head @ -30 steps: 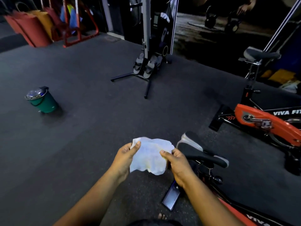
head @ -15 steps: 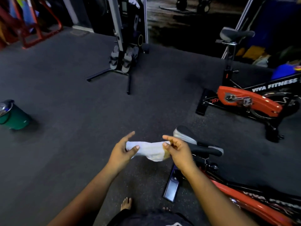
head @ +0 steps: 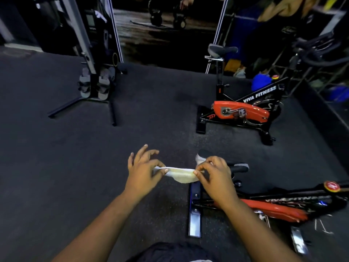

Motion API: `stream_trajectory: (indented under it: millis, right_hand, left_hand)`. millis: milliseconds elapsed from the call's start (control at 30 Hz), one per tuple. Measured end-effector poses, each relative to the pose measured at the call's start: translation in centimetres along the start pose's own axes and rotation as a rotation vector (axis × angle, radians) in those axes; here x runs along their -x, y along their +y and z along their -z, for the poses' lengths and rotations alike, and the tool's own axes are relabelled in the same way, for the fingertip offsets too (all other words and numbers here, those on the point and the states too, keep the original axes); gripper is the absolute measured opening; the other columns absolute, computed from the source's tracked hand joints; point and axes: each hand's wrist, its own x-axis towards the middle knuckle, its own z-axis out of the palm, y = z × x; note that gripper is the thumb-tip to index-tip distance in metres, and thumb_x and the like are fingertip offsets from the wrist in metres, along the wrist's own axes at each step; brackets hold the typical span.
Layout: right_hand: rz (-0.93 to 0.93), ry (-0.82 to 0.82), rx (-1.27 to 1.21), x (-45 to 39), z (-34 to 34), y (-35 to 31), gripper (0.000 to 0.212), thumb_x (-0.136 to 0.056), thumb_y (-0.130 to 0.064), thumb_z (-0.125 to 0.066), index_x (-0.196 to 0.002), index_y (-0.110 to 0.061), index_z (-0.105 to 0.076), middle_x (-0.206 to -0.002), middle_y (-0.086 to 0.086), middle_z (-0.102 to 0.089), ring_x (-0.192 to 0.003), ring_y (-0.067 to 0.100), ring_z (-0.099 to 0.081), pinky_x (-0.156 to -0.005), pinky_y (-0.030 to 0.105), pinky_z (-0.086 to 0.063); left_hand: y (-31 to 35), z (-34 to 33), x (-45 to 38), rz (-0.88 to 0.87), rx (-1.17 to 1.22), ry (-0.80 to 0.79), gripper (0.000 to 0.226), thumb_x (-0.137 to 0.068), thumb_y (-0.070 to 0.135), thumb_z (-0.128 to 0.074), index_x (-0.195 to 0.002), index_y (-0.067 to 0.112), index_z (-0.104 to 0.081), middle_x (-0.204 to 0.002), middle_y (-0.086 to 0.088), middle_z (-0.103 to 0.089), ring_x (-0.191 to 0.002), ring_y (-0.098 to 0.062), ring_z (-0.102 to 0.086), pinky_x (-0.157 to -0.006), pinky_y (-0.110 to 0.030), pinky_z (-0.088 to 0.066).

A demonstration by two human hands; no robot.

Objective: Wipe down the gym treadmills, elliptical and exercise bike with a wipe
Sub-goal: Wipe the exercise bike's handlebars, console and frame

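A person's left hand (head: 140,172) and right hand (head: 215,174) each pinch an end of a folded white paper wipe (head: 181,173), stretched between them just left of the near red-and-black exercise bike's grey saddle (head: 203,157). Likely folding before wiping; next, press it onto that saddle. Beyond the saddle, a second bike (head: 243,110) reads "VIVA FITNESS".

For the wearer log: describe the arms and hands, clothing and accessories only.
Both forearms are bare to the bottom edge of the frame: no sleeves, gloves, watch or bands show. The left hand and right hand show no rings. Fingernails look short and unpainted.
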Motion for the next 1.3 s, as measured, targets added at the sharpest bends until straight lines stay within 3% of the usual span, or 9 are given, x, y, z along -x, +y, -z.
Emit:
stream_trajectory:
  millis: [167, 300, 433, 533, 633, 800, 933, 1067, 1300]
  right_hand:
    - [0.047, -0.325, -0.083, -0.4, 0.7, -3.4, 0.066, -0.088, -0.057, -0.068, -0.146, -0.036, -0.044, -0.157, -0.008, -0.036, -0.151, 0.013, -0.020, -0.121, 0.040, -0.018]
    - [-0.086, -0.466, -0.179, -1.5, 0.1, -5.5, 0.022, -0.093, -0.047, -0.067, -0.106, -0.030, -0.065, -0.096, -0.008, -0.071, -0.092, 0.010, -0.064, -0.085, 0.044, -0.054]
    - [-0.409, -0.296, -0.653, -0.9, 0.2, -4.8, 0.019, -0.097, -0.031, -0.068, -0.096, -0.012, -0.072, -0.090, 0.006, -0.077, -0.084, 0.020, -0.073, -0.078, 0.046, -0.057]
    - [-0.647, -0.196, -1.041, 0.0, 0.0, -4.1, 0.018, -0.098, -0.019, -0.067, -0.108, -0.006, -0.072, -0.104, 0.011, -0.077, -0.097, 0.030, -0.073, -0.086, 0.045, -0.057]
    - [-0.758, -0.142, -1.180, 0.5, -0.4, -3.3, 0.020, -0.098, -0.013, -0.064, -0.114, -0.002, -0.070, -0.107, 0.015, -0.076, -0.098, 0.030, -0.073, -0.083, 0.041, -0.059]
    - [-0.783, -0.073, -1.158, 0.1, 1.2, -0.6, 0.020, -0.099, -0.001, -0.057, -0.115, -0.008, -0.067, -0.114, 0.017, -0.074, -0.096, 0.025, -0.072, -0.081, 0.038, -0.058]
    - [-0.583, -0.004, -1.083, -1.3, 4.7, 2.4, 0.028, -0.099, 0.005, -0.055, -0.111, -0.016, -0.069, -0.111, 0.010, -0.076, -0.098, 0.023, -0.073, -0.080, 0.046, -0.059]
    - [-0.290, 0.059, -0.898, -2.0, 7.4, 5.1, 0.042, -0.088, 0.016, -0.056, -0.096, -0.019, -0.078, -0.103, -0.013, -0.075, -0.098, 0.006, -0.070, -0.081, 0.027, -0.058]
    - [-0.369, 0.107, -0.821, -1.1, 4.8, 10.6, 0.037, -0.089, 0.013, -0.055, -0.090, -0.014, -0.080, -0.101, -0.004, -0.075, -0.101, 0.007, -0.068, -0.091, 0.018, -0.048]
  left_hand:
    - [0.9, 2.7, -3.3, -0.295, 0.119, -0.392, 0.015, -0.088, 0.047, -0.070, -0.093, 0.034, -0.073, -0.095, 0.019, -0.072, -0.095, 0.000, -0.065, -0.109, -0.045, -0.042]
    - [2.2, 3.8, -5.3, -0.329, 0.185, -0.398, 0.017, -0.087, 0.045, -0.075, -0.099, 0.033, -0.075, -0.090, 0.015, -0.074, -0.080, -0.002, -0.067, -0.070, -0.031, -0.054]
    - [2.9, 3.7, -5.6, 0.084, 0.682, -0.255, 0.035, -0.087, 0.053, -0.073, -0.106, 0.024, -0.072, -0.096, 0.007, -0.074, -0.085, -0.013, -0.068, -0.070, -0.020, -0.054]
    - [3.1, 0.5, -3.4, 0.393, 0.787, -0.555, 0.078, -0.075, 0.090, -0.053, -0.108, 0.021, -0.070, -0.095, 0.009, -0.076, -0.083, -0.010, -0.064, -0.074, -0.028, -0.052]
    - [4.3, -3.4, -1.3, 0.517, 0.865, -0.781, 0.057, -0.096, 0.066, -0.054, -0.116, 0.016, -0.072, -0.108, -0.002, -0.077, -0.095, -0.021, -0.069, -0.083, -0.035, -0.049]
    - [7.5, -5.6, -3.5, 0.508, 0.977, -0.567, 0.014, -0.094, 0.012, -0.071, -0.106, 0.005, -0.072, -0.094, -0.013, -0.076, -0.085, -0.027, -0.065, -0.069, -0.033, -0.050]
    - [10.3, -4.5, -6.9, 0.330, 0.947, -0.477, 0.013, -0.094, 0.005, -0.069, -0.108, 0.006, -0.070, -0.091, -0.007, -0.076, -0.082, -0.018, -0.069, -0.068, -0.034, -0.056]
    - [12.4, -4.2, -8.7, 0.177, 0.923, -0.432, 0.010, -0.094, -0.003, -0.065, -0.098, 0.005, -0.070, -0.088, -0.006, -0.071, -0.080, -0.015, -0.066, -0.071, -0.032, -0.058]
    - [14.2, -9.8, -8.1, 0.579, 1.036, -0.471, 0.026, -0.101, 0.006, -0.049, -0.115, 0.006, -0.070, -0.096, -0.009, -0.073, -0.084, -0.017, -0.066, -0.073, -0.034, -0.054]
